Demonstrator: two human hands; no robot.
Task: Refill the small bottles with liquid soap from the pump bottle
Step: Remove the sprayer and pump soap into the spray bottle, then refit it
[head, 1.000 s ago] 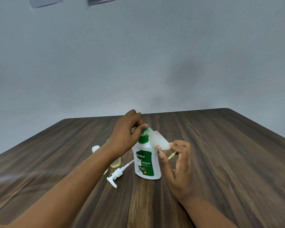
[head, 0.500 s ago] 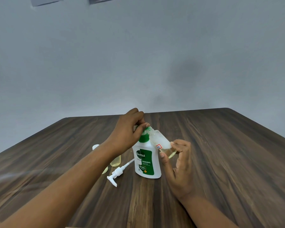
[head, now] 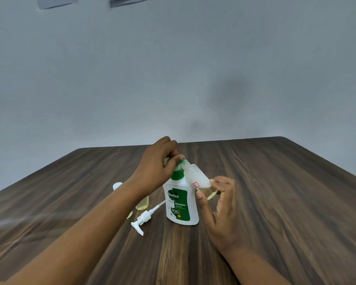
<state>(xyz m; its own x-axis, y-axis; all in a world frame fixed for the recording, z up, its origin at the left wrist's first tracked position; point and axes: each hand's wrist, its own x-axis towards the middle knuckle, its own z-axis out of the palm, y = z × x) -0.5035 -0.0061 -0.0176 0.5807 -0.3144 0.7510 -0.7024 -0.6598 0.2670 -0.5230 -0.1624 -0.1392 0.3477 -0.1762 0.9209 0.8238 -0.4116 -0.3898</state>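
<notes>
A: What is counted?
B: One pump bottle (head: 181, 204), three small bottles (head: 142, 204); two at its nine o'clock.
A: The third bottle (head: 197, 178)?
B: Pinched by the right hand (head: 220, 206), axis tilted, mouth toward eleven o'clock; the neck (head: 177, 174) is gripped by the left hand (head: 156, 169).

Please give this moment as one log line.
left hand: grips soap bottle neck | right hand: holds small bottle tilted | pump: off, on table

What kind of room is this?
Probably an indoor room, maybe an office or classroom, hard to tell: a plain grey wall, paper sheets stuck high on it, and a wood-grain table.
</notes>
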